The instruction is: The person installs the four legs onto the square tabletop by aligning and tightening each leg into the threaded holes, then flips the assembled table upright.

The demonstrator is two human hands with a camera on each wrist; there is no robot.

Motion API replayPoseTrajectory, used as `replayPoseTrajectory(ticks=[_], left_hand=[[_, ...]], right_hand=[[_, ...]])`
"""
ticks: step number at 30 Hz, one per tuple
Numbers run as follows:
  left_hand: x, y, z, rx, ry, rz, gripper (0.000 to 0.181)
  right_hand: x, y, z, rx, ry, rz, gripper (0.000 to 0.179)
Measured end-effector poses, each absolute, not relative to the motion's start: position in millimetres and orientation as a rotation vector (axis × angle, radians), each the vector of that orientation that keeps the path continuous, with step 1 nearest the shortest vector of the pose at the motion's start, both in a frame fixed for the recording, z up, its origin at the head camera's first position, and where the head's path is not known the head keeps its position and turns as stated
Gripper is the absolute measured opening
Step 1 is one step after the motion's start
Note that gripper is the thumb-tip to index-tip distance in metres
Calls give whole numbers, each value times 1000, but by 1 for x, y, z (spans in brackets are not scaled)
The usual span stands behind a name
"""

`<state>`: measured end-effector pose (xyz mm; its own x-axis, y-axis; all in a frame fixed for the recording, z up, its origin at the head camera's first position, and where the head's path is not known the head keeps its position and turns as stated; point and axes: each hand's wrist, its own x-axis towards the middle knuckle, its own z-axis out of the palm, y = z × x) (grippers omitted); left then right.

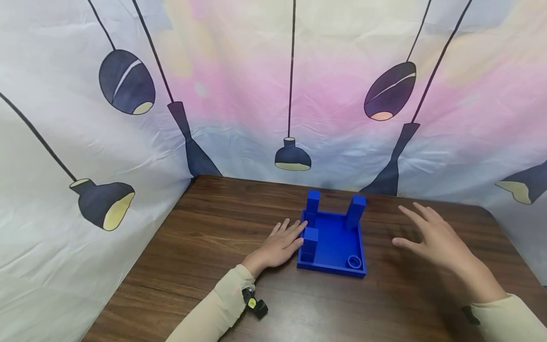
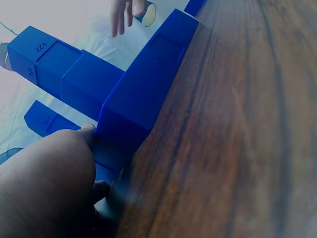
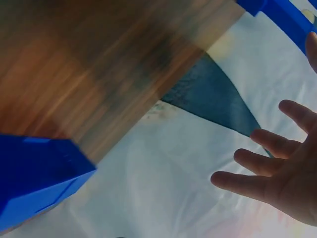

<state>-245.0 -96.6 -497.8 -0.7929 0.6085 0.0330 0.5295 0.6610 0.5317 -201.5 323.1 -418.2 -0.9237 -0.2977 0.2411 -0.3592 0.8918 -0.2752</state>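
Observation:
A blue square tray (image 1: pixel 333 271) with a low rim lies on the table. Blue square posts (image 1: pixel 356 211) rise from three of its corners, and a small blue ring (image 1: pixel 354 261) occupies the near right corner. My left hand (image 1: pixel 279 244) rests at the tray's left side, fingers extended and fingertips touching the rim. In the left wrist view, the thumb and another finger of that hand meet the tray's wall (image 2: pixel 143 94); a post (image 2: pixel 64 64) there bears small figures. My right hand (image 1: pixel 438 235) hovers right of the tray, fingers spread, holding nothing.
The brown wooden table (image 1: pixel 205 228) reaches back to a hanging cloth (image 1: pixel 239 95) printed with lamps. Another blue box-like object (image 3: pixel 39 178) shows at the lower left of the right wrist view, partly cut off. A small black device (image 1: pixel 256 304) sits at the left cuff.

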Motion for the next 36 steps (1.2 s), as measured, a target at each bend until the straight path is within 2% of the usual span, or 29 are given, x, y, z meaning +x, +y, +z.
replayPoseTrajectory(ticks=[36], left_hand=[[-244, -98, -497, 937, 2728, 836, 60]], right_hand=[[-188, 388, -443, 319, -3067, 321, 100]])
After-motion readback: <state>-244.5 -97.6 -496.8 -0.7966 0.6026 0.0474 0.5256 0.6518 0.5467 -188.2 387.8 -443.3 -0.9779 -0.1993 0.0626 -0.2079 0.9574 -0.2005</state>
